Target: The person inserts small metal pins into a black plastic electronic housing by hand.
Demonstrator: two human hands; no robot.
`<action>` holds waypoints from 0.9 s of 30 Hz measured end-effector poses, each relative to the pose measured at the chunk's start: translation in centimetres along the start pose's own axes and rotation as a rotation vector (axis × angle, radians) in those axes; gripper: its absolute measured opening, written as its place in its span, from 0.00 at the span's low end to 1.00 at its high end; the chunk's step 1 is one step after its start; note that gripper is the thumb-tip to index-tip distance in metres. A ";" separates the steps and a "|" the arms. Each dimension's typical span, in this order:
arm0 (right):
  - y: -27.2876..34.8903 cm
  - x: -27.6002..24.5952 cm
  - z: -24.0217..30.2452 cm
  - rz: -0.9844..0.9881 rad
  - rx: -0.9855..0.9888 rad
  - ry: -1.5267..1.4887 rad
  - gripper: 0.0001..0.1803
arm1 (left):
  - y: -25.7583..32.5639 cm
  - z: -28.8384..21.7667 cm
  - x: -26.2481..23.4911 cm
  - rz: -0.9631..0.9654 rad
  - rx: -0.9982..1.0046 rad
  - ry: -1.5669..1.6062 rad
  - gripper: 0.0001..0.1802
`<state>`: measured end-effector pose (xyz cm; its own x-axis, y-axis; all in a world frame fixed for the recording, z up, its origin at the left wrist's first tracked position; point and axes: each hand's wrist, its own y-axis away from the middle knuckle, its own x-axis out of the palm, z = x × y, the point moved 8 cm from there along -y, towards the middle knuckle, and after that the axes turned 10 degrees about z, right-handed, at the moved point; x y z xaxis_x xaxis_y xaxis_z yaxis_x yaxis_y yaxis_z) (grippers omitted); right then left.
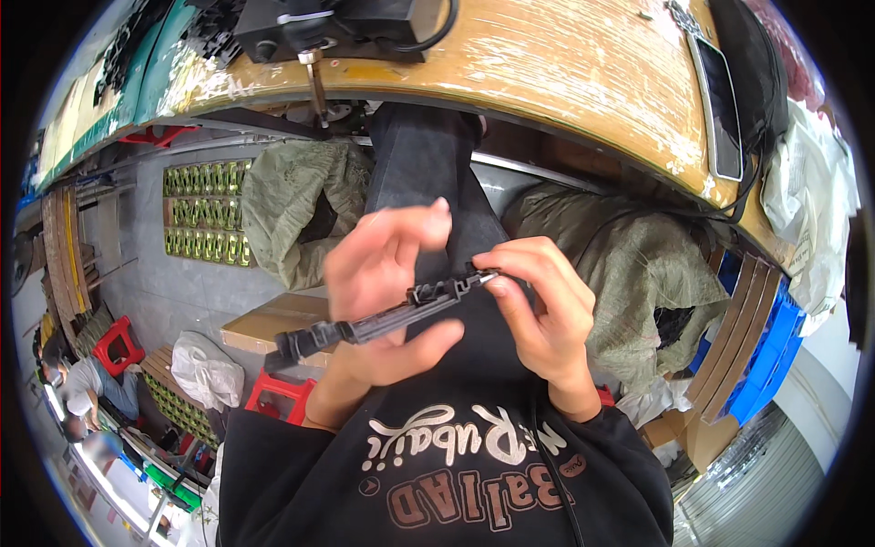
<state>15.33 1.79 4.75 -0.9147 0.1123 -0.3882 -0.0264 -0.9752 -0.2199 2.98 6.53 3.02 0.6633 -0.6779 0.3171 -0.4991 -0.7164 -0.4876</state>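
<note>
Hands at centre of the head view, both on one part. We note a long black plastic strip (383, 319) with clips along its length, lying slantwise between the two hands.

Left hand (387, 292): thumb pressed under the strip, fingers curled over its upper edge, index finger raised and only loosely bent. We read this as a half-closed grip with the strip held between thumb and fingers. The free end of the strip sticks out past the left thumb, toward the red stool (278, 392).

Right hand (542, 314): fingers bent tightly, fingertips (499, 273) pinching the other end of the strip, where a small pale metal tip (488, 276) shows just beside the thumb. Closed pinch, contact clear.

Beyond the fingertips we see a worn wooden bench edge (565, 82), with a black machine (337, 27) and a dark flat phone (720, 100) resting on it. Behind the hands, green woven sacks (292, 210) sit under the bench. Beside the left wrist we note a cardboard box (273, 319) and a white plastic bag (205, 369). Blue crates (766, 365) stand well apart from the right hand. Our own dark printed sweatshirt (456, 474) fills the space below both wrists.
</note>
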 end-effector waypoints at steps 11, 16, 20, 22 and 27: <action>-2.0 3.3 -0.8 0.088 -0.226 0.092 0.13 | 5.5 4.6 0.2 0.047 -0.979 1.360 0.27; -2.9 4.8 -2.0 0.208 -0.222 0.029 0.14 | 6.2 5.3 -2.4 -0.059 -1.111 1.001 0.22; -3.6 6.5 -4.3 0.262 -0.010 -0.112 0.12 | 6.7 5.9 -4.9 -0.133 -1.087 0.643 0.14; -3.1 8.0 -7.2 0.225 0.309 -0.290 0.13 | 5.8 5.6 -6.9 -0.315 -0.864 0.301 0.13; -0.6 11.4 -7.2 0.485 0.720 -1.007 0.12 | 3.5 4.2 -9.5 -0.438 -0.697 -0.055 0.12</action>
<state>7.85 4.98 -5.98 -0.7810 -0.1578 0.6043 0.4642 -0.7941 0.3925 -2.73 11.12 -5.09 0.8956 -0.3169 0.3122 -0.4081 -0.8646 0.2932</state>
